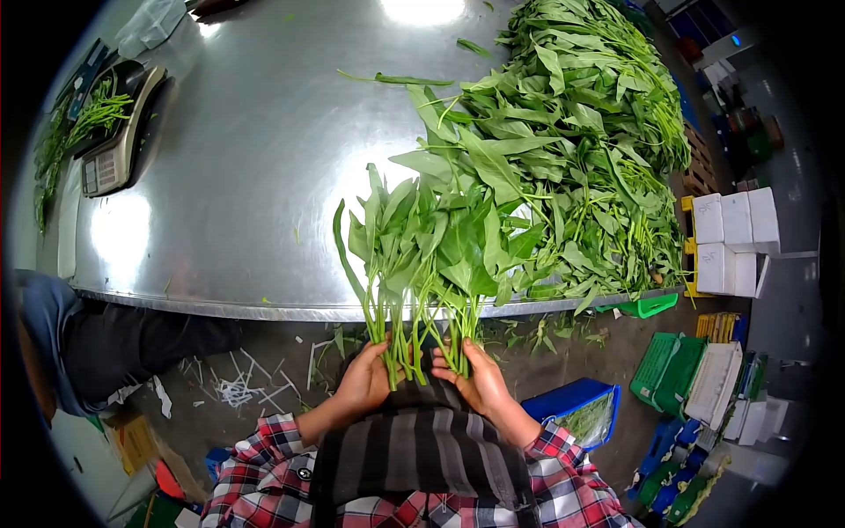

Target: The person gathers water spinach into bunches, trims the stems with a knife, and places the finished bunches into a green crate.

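In the head view, nearest the camera, an apron with black and grey stripes [422, 458], over a red, white and navy plaid shirt [568, 458]. Just beyond, two bare hands side by side, with a narrow gap between. Right hand [365, 380] closed, thumb against fingers, around pale green stems of a leafy bunch [392, 238]. Left hand [484, 380] likewise curled shut, gripping the stem ends of a second long-leaved green bunch [465, 255]. Both hands short of the near rim of a shiny grey metal table [255, 176]; stems across that rim, leaves above the tabletop.

On the right, close against the second bunch, a large heap of long-leaved greens [590, 176], spread up to the near and right edges. To the left of both bunches, a broad stretch of metal as room for sideways movement, as far as a beige-and-black scale [110, 163] loaded with green stems [104, 110]. Toward the far side, a loose leafy stalk [396, 80].

Below table level, a dark-trousered leg [141, 348] of another person at left, well apart from the hands; white strips [236, 387] on the floor; at right, a blue plastic crate [554, 398] near the left sleeve and, farther out, a green plastic basket [666, 374].
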The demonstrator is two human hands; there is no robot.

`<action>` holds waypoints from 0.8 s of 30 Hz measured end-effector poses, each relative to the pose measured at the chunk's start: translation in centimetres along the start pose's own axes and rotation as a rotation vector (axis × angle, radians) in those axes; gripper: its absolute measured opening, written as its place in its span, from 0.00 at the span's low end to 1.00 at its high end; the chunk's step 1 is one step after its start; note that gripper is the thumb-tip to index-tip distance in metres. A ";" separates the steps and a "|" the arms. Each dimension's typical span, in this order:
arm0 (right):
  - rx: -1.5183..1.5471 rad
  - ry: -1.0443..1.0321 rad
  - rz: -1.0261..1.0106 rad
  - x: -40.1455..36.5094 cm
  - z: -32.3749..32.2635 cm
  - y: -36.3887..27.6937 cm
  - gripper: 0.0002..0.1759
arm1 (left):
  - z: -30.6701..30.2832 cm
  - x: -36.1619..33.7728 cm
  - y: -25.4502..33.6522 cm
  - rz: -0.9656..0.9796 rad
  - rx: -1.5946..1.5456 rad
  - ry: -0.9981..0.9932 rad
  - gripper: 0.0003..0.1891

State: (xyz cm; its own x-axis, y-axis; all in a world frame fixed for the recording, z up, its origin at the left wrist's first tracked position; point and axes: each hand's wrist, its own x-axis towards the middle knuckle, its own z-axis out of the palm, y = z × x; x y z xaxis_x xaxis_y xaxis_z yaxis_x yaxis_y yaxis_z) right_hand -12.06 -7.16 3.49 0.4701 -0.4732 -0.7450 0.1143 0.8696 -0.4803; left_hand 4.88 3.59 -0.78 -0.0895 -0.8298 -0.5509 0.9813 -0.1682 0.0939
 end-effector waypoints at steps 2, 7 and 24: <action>-0.231 -0.004 0.047 -0.5 1.4 -1.0 0.15 | 2.3 -0.6 1.1 -0.031 0.130 0.024 0.16; -0.549 -0.083 -0.353 0.3 2.8 -2.1 0.06 | 5.0 0.1 0.8 0.241 0.360 0.015 0.14; -0.035 -0.097 -0.064 2.4 0.2 -1.3 0.11 | 2.2 -1.6 2.1 0.113 0.222 0.144 0.14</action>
State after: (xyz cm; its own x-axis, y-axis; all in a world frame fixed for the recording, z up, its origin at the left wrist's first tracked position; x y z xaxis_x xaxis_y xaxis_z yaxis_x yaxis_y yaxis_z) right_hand -10.90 -9.37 2.44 0.5456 -0.5102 -0.6648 0.1168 0.8319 -0.5425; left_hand 6.72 3.42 2.15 0.0592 -0.7685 -0.6371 0.9209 -0.2043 0.3320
